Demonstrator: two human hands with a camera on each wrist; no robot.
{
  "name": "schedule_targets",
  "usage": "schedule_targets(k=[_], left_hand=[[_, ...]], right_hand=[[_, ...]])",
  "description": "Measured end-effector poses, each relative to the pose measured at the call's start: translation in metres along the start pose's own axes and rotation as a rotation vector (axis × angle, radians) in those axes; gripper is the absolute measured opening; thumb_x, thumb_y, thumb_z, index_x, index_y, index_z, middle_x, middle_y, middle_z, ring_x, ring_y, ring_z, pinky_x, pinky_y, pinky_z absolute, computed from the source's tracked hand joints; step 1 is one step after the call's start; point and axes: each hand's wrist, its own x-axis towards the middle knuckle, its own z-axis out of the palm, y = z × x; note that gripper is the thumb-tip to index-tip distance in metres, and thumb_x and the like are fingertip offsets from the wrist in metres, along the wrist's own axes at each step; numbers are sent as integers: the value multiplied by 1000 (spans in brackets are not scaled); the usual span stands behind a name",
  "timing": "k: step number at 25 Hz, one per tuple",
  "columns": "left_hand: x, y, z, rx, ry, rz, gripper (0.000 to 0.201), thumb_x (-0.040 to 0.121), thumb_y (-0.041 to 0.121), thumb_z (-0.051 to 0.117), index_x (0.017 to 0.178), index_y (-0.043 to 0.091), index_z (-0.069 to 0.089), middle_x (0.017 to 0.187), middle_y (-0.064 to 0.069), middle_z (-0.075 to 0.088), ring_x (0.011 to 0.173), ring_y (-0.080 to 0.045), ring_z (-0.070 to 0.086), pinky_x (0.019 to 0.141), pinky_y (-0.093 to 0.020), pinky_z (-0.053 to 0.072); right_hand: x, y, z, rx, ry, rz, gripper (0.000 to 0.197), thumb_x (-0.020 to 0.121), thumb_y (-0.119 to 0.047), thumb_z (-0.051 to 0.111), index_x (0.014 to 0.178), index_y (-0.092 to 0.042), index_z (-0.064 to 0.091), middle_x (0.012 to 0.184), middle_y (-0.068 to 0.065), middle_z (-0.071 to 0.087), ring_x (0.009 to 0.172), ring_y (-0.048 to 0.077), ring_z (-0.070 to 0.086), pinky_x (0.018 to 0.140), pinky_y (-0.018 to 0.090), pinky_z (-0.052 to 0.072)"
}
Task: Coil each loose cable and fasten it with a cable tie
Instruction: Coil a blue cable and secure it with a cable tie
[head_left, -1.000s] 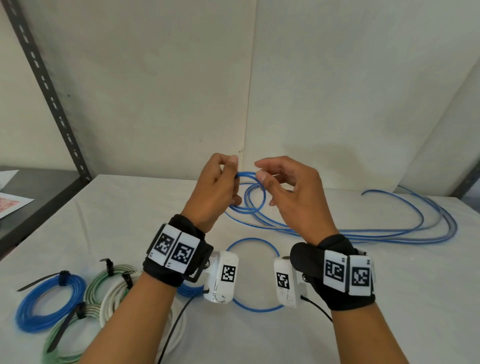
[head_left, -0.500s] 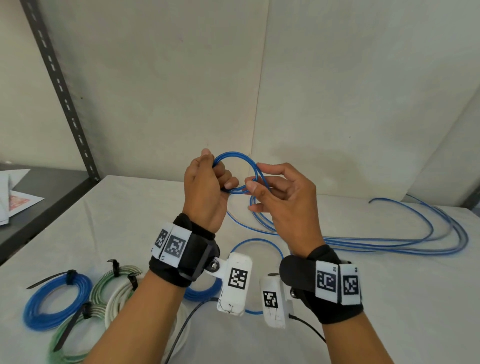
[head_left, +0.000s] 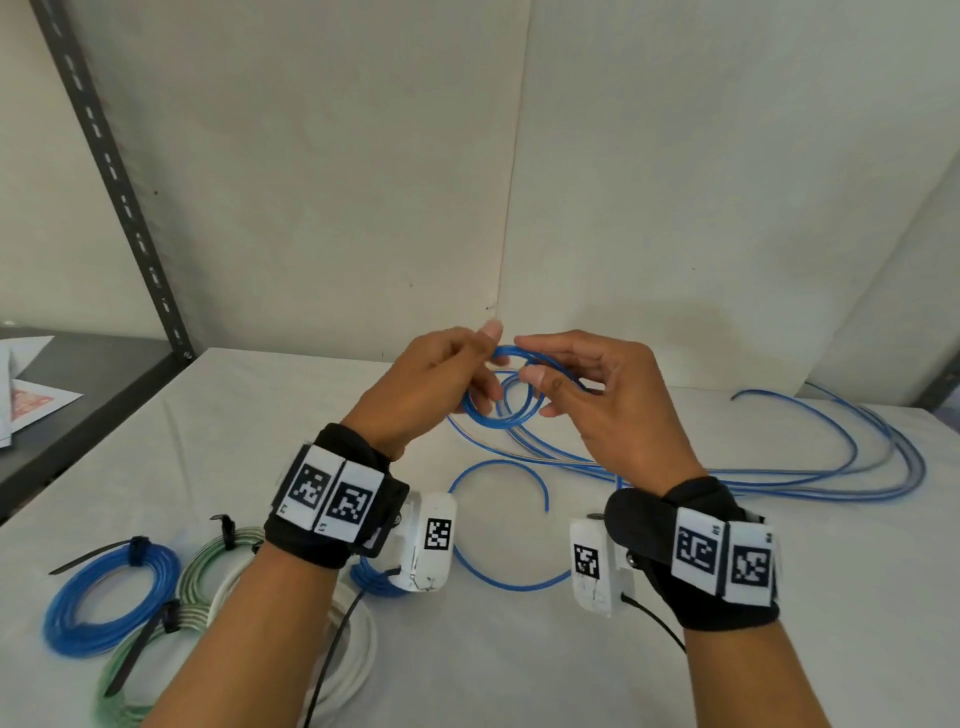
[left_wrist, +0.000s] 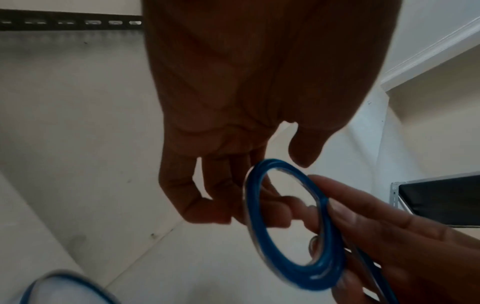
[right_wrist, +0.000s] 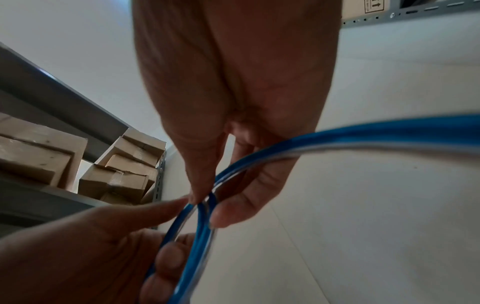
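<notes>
Both hands hold a small coil of blue cable (head_left: 485, 415) above the white table (head_left: 675, 649). My left hand (head_left: 485, 358) pinches the coil's top between thumb and curled fingers. The right hand (head_left: 524, 358) pinches the same cable beside it with thumb and index finger. In the left wrist view the coil (left_wrist: 311, 280) is a ring of a few turns between my left hand (left_wrist: 259, 185) and the right fingers (left_wrist: 389, 236). The right wrist view shows my right hand (right_wrist: 210, 205) pinching the cable (right_wrist: 200, 246), a strand running off right. The uncoiled rest (head_left: 779, 467) lies in long loops at the back right.
Tied coils lie at the front left: a blue one (head_left: 104, 597), green ones (head_left: 218, 561) and a white one (head_left: 358, 649), with black ties. A free cable end (head_left: 545, 499) curves between my wrists. A metal shelf upright (head_left: 119, 182) and a side shelf (head_left: 78, 415) stand left.
The coil, held up above my left hand half a second ago, now hangs lower between both hands. The right hand has come in to the coil's top with the strand.
</notes>
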Motion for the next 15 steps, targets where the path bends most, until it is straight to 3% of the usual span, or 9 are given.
schedule_targets(k=[4,6,9,15], left_hand=[[-4,0,6,27,-117,-25,49,106,44,34,78,8,51,57,4,42,56,-14,40,64,-29,39],[-2,0,9,-46,-94,-1,46,108,40,34,70,14,40,55,10,31,53,-10,30,60,-28,33],[0,-2,13,-158,-4,70,51,108,35,37,59,24,38,56,11,30,50,-8,29,62,-30,32],[2,3,13,-455,89,65,43,109,32,37,68,21,29,61,7,19,52,-10,18,61,-34,21]], right_hand=[[0,3,1,-136,-70,-14,25,96,-14,67,117,-24,74,102,-13,75,96,12,70,70,31,62],[0,3,2,-119,-42,-16,25,96,-13,66,117,-25,74,102,-12,75,94,12,69,68,29,61],[0,-1,8,0,35,-16,26,96,-12,66,118,-23,72,98,-4,76,91,16,71,65,25,58],[1,-7,15,239,166,66,10,95,-10,66,105,-11,68,92,4,78,84,19,75,60,27,56]])
